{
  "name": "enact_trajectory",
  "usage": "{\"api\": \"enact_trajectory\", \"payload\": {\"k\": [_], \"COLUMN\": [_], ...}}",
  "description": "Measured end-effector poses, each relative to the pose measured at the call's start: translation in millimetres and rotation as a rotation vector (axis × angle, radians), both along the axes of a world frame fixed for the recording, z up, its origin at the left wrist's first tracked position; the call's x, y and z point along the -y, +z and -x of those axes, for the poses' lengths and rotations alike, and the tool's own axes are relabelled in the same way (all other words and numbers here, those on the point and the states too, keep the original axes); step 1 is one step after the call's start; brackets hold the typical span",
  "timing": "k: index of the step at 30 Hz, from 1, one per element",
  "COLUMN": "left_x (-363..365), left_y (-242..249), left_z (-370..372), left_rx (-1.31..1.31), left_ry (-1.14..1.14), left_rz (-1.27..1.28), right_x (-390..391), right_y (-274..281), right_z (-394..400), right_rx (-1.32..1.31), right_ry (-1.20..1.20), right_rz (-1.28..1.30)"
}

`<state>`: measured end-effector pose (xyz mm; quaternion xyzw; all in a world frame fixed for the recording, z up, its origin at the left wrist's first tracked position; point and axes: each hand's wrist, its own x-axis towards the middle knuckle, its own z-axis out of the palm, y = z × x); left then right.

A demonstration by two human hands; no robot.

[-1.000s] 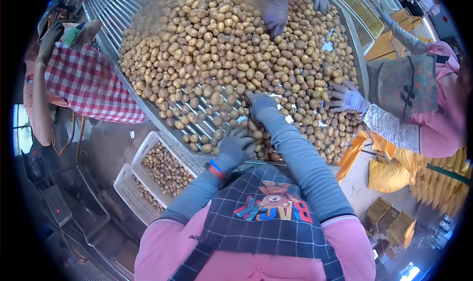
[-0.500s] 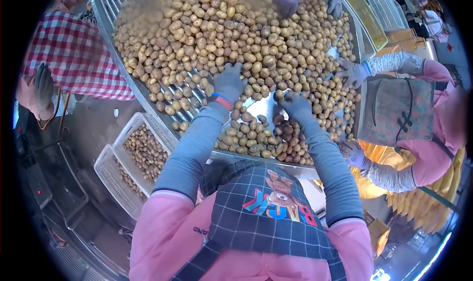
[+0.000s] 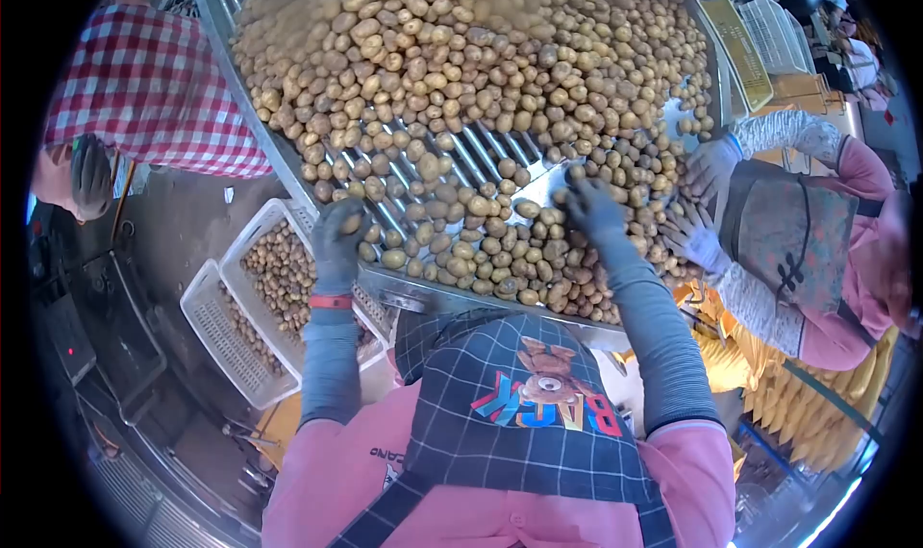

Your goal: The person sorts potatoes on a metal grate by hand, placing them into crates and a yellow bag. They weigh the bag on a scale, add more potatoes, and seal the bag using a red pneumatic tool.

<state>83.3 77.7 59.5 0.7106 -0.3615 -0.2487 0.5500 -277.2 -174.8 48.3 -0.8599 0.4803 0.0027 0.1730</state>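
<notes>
Small potatoes (image 3: 423,77) lie heaped over a metal sorting table (image 3: 481,154), whose slats show in the middle. My left hand (image 3: 339,240), in a grey glove, is at the table's near left edge above a white crate, its fingers closed round a potato (image 3: 352,223). On the right, my right hand (image 3: 593,210), also gloved, rests over the potatoes beside a bare metal patch; its fingers point away and reach among them. Whether it grips any potato is hidden.
Two white crates (image 3: 200,298) of potatoes stand below the table's left edge. A co-worker's gloved hands (image 3: 700,236) are at the right edge. Another person in a checked apron (image 3: 159,87) stands left. A yellow crate (image 3: 735,53) is at the upper right.
My left hand has moved left and nearer, from the middle of the heap to the table edge. More slats are bare. The right co-worker's hands have come together; the gloved hands at the top have shifted.
</notes>
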Motion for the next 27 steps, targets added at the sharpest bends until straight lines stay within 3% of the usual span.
{"api": "enact_trajectory", "payload": {"k": [1, 2, 3, 5, 7, 9, 10, 12, 13, 14, 15, 16, 17, 18, 19, 20, 21, 22, 23, 24, 25, 27], "left_x": [-10, -6, -2, 20, 48, 83, 99, 129, 137, 148, 147, 142, 139, 128, 104, 83, 75, 67, 58, 52, 46, 37], "left_y": [2, 19, 20, 22, 3, -11, -16, -19, -18, 19, 18, 13, 16, 22, 27, 45, 28, 11, 63, 62, 60, 60], "left_z": [-7, -8, -2, 17, 49, 69, 69, 56, 52, 48, 45, 40, 35, 32, 39, 54, 68, 86, 112, 120, 123, 127], "left_rx": [0.028, -0.854, -0.852, -0.471, 0.279, 0.431, 0.583, 0.542, 0.497, 0.356, 0.368, 0.157, -0.052, -0.355, -0.483, -0.337, -0.798, -1.254, -0.372, 0.140, 0.656, 0.493], "left_ry": [-0.013, 0.278, 0.273, 0.002, -0.040, -0.051, -0.060, -0.084, -0.105, -0.187, -0.183, -0.148, -0.117, -0.140, -0.167, -0.323, -0.176, -0.007, -0.238, -0.359, -0.467, -0.439], "left_rz": [-0.003, -0.087, -0.093, -0.315, -0.246, -0.390, -0.537, -0.553, -0.575, -0.696, -0.691, -0.534, -0.372, -0.252, -0.011, -0.010, 0.056, 0.124, 0.007, -0.207, -0.419, -0.327], "right_x": [9, 12, 19, 27, 4, -48, -77, -107, -109, -107, -103, -92, -79, -66, -59, -60, -65, -72, -81, -86, -94, -93], "right_y": [0, 2, -4, -12, -12, 14, 23, 26, 23, 17, 11, 15, 2, -10, -12, 13, 41, 27, 61, 50, 51, 47], "right_z": [23, 38, 54, 66, 61, 26, 14, 10, 16, 23, 30, 27, 26, 24, 17, 0, -21, -28, -53, -69, -86, -106], "right_rx": [-0.131, -0.113, -0.030, 0.061, 0.416, 0.535, 0.468, 0.157, 0.165, 0.172, 0.178, 0.242, 0.542, 0.715, 0.879, 1.005, 1.124, 1.016, 0.936, 0.897, 0.925, 0.688], "right_ry": [-0.030, -0.111, -0.293, -0.660, -0.513, -0.262, -0.079, 0.493, 0.487, 0.281, 0.081, -0.117, -0.269, -0.562, -0.861, -0.860, -0.851, -0.556, -0.493, -0.206, -0.234, -0.175], "right_rz": [-0.066, -0.020, -0.043, -0.075, -0.016, -0.141, -0.126, -0.170, -0.170, -0.133, -0.094, -0.139, -0.126, -0.261, -0.406, -0.496, -0.591, -0.569, -0.785, -0.665, -0.704, -0.460]}}
